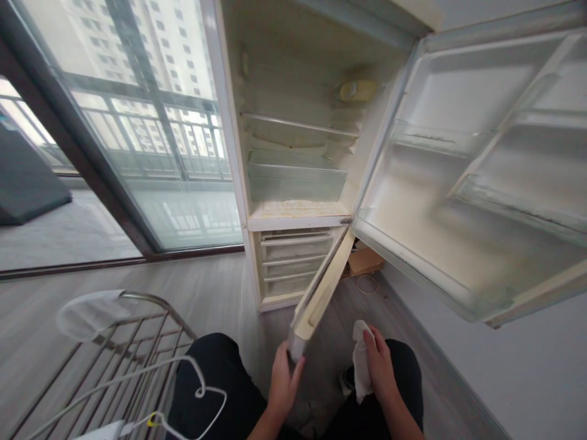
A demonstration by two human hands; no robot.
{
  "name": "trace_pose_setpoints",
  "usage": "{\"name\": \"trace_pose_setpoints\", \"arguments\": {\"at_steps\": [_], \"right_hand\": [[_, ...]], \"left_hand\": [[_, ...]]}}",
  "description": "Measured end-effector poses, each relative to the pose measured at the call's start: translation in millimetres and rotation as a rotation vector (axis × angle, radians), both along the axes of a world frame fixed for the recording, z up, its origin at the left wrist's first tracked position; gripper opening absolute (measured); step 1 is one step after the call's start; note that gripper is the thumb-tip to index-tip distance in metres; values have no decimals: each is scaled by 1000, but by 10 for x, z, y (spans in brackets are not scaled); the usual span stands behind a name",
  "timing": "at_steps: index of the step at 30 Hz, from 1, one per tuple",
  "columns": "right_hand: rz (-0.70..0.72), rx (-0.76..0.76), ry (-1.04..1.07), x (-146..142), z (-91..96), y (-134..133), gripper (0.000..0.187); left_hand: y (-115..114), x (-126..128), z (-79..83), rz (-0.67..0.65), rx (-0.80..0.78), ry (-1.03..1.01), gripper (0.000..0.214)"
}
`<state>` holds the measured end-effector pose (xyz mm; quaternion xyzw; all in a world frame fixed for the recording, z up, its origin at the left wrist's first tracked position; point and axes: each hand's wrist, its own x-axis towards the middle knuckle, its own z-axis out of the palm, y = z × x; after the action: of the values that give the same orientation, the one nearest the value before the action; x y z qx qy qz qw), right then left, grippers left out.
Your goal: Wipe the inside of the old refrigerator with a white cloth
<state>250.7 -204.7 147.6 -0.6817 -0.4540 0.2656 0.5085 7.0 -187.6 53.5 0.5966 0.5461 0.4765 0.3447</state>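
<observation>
An old white fridge [293,153] stands open in front of me, its shelves bare. The upper door [477,183] is swung wide to the right. The lower freezer door [321,287] is partly open, and my left hand [282,382] grips its bottom corner. My right hand [378,363] is closed on a crumpled white cloth [361,366] just right of that door. Freezer drawers [296,263] show behind the lower door.
A metal wire rack [119,360] with a white cloth [89,311] draped on it stands at the lower left, a white cable [183,391] looping beside it. A glass sliding door [137,153] fills the left. A cardboard piece [364,260] lies behind the fridge by the wall.
</observation>
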Motion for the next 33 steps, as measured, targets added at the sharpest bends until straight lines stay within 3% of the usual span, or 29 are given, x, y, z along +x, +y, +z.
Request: {"name": "trace_pose_setpoints", "arguments": {"at_steps": [4,7,10,12,15,17,21,24,29,33], "right_hand": [[45,35,119,-26,226,-2,58],[-27,7,28,185,376,-76,59],[-125,-40,-179,332,476,-193,61],[-77,-31,-230,292,506,-260,60],[37,-35,-141,63,520,-303,60],[66,-38,-110,-119,536,-294,60],[80,6,-291,-399,627,-221,65],[117,4,-339,-525,694,-159,68],[130,-23,-261,-491,678,-173,64],[154,-28,-228,-137,668,-302,63]], "left_hand": [[-228,195,-199,-543,-24,159,41],[-254,356,-286,-753,-48,138,57],[-291,428,-407,-748,-70,65,66],[-301,424,-464,-755,-84,47,62],[-281,407,-507,-730,-134,29,55],[-267,408,-539,-644,-167,-13,52],[-303,379,-662,-473,-170,-76,51],[-383,282,-783,-425,-175,-75,53],[-480,165,-884,-565,-229,-8,66],[-434,272,-790,-779,-249,18,70]]}}
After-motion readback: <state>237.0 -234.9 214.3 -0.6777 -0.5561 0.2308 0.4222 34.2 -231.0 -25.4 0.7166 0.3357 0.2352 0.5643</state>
